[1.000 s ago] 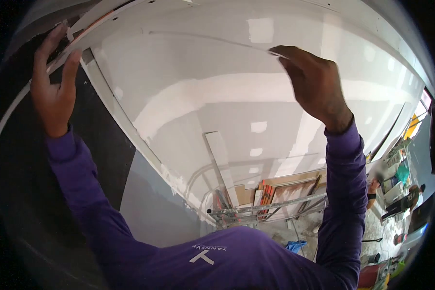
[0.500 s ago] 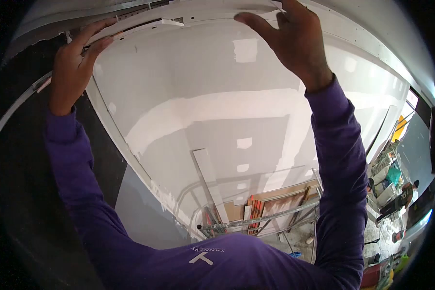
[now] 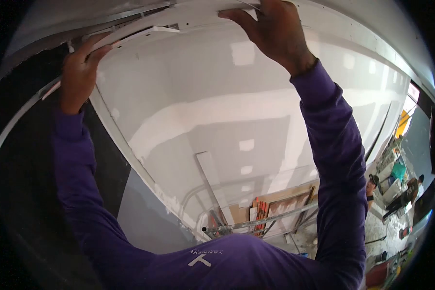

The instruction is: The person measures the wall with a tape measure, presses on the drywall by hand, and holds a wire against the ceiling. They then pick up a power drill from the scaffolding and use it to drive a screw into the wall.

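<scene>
Both my arms, in purple sleeves, reach up to a long white strip that looks like plasterboard (image 3: 198, 13), along the top of the wall. My left hand (image 3: 80, 72) grips its left end, thumb below and fingers behind the edge. A thin white piece with a pointed end (image 3: 162, 29) sticks out along the lower edge between my hands. My right hand (image 3: 279, 36) is closed at the strip farther right, thumb stretched left along it; its fingertips are partly cut off by the top of the view.
Below is a grey board wall (image 3: 179, 125) with white filler patches. A metal rail (image 3: 270, 218) crosses in front, with orange-marked lengths (image 3: 260, 215) and a leaning board (image 3: 212, 179) behind it. Other people (image 3: 405, 197) are on the cluttered floor at right.
My right hand has shifted left along the strip, and my left hand slightly right. The strip's left part sits a little lower in view. At right, a person's head shows more.
</scene>
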### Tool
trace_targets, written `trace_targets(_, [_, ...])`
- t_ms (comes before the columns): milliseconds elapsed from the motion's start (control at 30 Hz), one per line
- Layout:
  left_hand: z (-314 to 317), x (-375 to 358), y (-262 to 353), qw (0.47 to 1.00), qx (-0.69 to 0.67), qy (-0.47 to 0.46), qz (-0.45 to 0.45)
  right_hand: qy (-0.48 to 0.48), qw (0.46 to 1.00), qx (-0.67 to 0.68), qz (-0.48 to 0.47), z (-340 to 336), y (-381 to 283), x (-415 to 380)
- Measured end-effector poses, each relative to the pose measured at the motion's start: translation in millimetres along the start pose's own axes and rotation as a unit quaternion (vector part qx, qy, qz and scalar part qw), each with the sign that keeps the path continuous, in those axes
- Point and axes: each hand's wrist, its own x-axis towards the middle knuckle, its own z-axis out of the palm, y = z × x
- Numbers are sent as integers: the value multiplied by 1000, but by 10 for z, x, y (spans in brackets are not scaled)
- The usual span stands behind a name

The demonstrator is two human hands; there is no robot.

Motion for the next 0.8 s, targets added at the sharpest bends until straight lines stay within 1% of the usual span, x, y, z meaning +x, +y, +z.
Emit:
trace_targets(33, [-3, -49, -27, 998, 12, -3, -56, 39, 997, 16, -71, 39, 23, -11])
trace_targets(67, [71, -40, -48, 997, 24, 18, -78, 74, 988, 18, -131, 57, 92, -41])
trace_targets(100, [149, -92, -22, 995, 31, 65, -62, 24, 994, 41, -96, 23, 146, -90])
trace_targets(133, [194, -142, 45, 990, 41, 129, -30, 21, 998, 8, -64, -143, 77, -248])
trace_targets(167, [290, -220, 187, 982, 37, 185, -3, 129, 991, 9, -41, -3, 229, -376])
trace_targets(200, [464, -368, 364, 975, 19, 223, 9, 235, 972, 14, -17, 18, 257, -496])
trace_targets(233, [690, -657, 622, 970, -19, 243, 1, 237, 970, 21, 42, -59, 346, -899])
trace_targets(267, [1070, -960, 908, 973, -81, 216, -13, 256, 958, 37, 124, -152, 321, -1385])
trace_targets(300, [1425, -1457, 1262, 975, -157, 156, -37, 269, 946, 53, 175, -225, 307, -1981])
trace_targets(333, [1815, -1986, 1627, 968, -240, 50, -49, 233, 936, 21, 263, -304, 240, -2678])
trace_targets(367, [2137, -2543, 1992, 945, -314, -81, -53, 205, 910, -1, 360, -379, 102, -3407])
trace_targets(400, [2419, -3122, 2260, 899, -368, -230, -50, 125, 835, 36, 535, -462, -81, -4165])
trace_targets(433, [2629, -3638, 2519, 833, -398, -382, -41, 110, 797, -22, 593, -393, -301, -5005])
trace_targets(467, [2764, -4074, 2755, 751, -407, -520, -26, 70, 717, -31, 693, -528, -693, -5690])
trace_targets(500, [2889, -4445, 2918, 665, -394, -635, -11, 20, 639, -59, 767, -624, -1097, -6357])
trace_targets(533, [2966, -4734, 3030, 590, -376, -715, 19, 20, 655, -98, 749, -727, -1629, -6878])
trace_targets(567, [3056, -4926, 3110, 523, -345, -777, 53, 39, 680, -220, 699, -530, -2106, -7758])
trace_targets(600, [3142, -5006, 3210, 474, -322, -814, 99, 73, 570, -167, 801, -675, -2705, -7974])
trace_targets(633, [3235, -5042, 3327, 436, -302, -835, 144, -66, 493, -275, 823, -524, -3329, -8676])
trace_targets(667, [3362, -5018, 3471, 412, -292, -844, 179, -6, 382, -246, 891, -753, -3757, -8379])
trace_targets(700, [3538, -4953, 3631, 395, -282, -850, 207, -4, 190, -243, 951, -929, -4075, -8101])
trace_targets(767, [3807, -4827, 4004, 382, -284, -853, 216, 56, 94, -288, 951, -891, -4763, -7983])
trace_targets(800, [3899, -4817, 4222, 382, -299, -852, 198, 77, 77, -347, 932, -560, -5297, -8378])
